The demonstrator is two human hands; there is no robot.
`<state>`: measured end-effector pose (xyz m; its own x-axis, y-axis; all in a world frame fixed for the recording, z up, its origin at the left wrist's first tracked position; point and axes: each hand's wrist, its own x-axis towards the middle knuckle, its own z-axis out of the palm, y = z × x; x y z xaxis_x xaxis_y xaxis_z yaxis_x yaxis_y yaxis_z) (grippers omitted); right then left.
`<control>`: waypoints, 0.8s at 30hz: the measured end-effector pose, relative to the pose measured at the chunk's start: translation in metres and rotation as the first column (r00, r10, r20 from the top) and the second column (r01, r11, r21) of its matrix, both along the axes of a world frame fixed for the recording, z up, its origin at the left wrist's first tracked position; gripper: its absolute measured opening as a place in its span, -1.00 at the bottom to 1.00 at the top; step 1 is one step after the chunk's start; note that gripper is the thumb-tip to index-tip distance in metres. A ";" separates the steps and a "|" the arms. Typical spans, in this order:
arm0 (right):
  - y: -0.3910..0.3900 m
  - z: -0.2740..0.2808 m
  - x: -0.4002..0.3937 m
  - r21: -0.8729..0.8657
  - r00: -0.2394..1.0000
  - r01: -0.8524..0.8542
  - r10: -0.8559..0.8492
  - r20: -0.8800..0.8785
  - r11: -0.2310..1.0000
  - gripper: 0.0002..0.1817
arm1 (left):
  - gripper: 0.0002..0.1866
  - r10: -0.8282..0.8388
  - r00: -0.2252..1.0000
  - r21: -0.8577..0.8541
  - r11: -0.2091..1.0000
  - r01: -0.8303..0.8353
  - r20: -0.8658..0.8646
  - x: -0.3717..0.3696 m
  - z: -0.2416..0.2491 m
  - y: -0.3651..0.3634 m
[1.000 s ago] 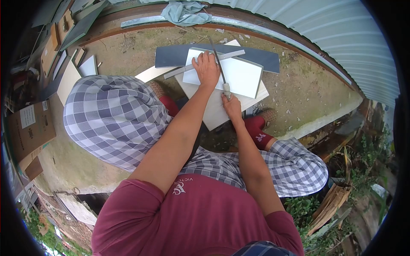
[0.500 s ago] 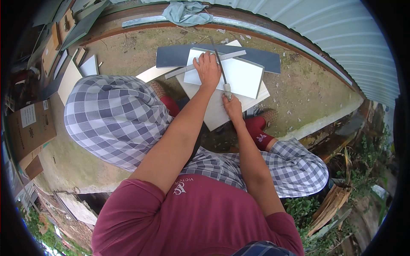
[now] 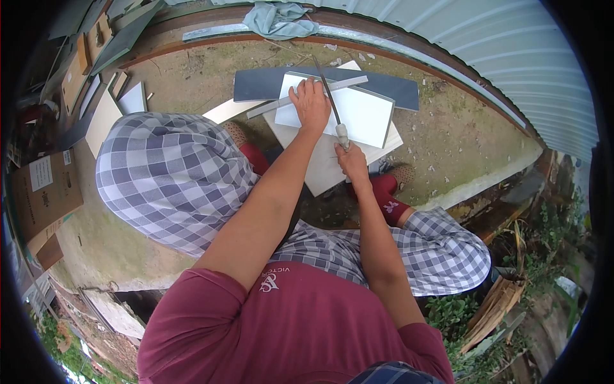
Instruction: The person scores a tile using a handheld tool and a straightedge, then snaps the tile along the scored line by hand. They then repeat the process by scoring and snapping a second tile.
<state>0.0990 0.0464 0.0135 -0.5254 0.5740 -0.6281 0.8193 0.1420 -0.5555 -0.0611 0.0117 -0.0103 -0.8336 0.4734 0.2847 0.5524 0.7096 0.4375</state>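
My right hand (image 3: 352,161) is closed round the pale handle of a long, thin dark tool (image 3: 328,93), whose blade or rod points away over a white board (image 3: 364,114). With fingers spread, my left hand (image 3: 311,105) presses on a narrow grey metal bar (image 3: 348,83) lying slantwise across the white board. Beneath the white board are a dark grey board (image 3: 406,95) and a light board (image 3: 320,169). The tool passes close to the fingertips of my left hand and crosses the bar.
Loose boards (image 3: 133,99) and a cardboard box (image 3: 48,192) are at the left. A blue-green cloth (image 3: 278,19) lies at the back, beside a corrugated metal wall (image 3: 486,57). Split wood (image 3: 495,313) and plants are at the lower right.
My right hand and the tool have shifted slightly to the right and toward me. My left hand stays in nearly the same place on the bar.
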 end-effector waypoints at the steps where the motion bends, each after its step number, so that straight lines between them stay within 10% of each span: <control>1: 0.000 0.000 0.000 0.015 1.000 -0.006 0.006 -0.001 1.000 -0.55 | -0.63 -0.001 1.000 0.004 1.000 0.001 -0.002 0.000 -0.001 0.000; 24: 0.004 -0.039 0.005 0.192 0.992 -0.010 0.034 -0.122 0.981 -0.57 | -0.65 -0.015 0.999 0.020 1.000 0.015 -0.034 -0.002 -0.007 0.002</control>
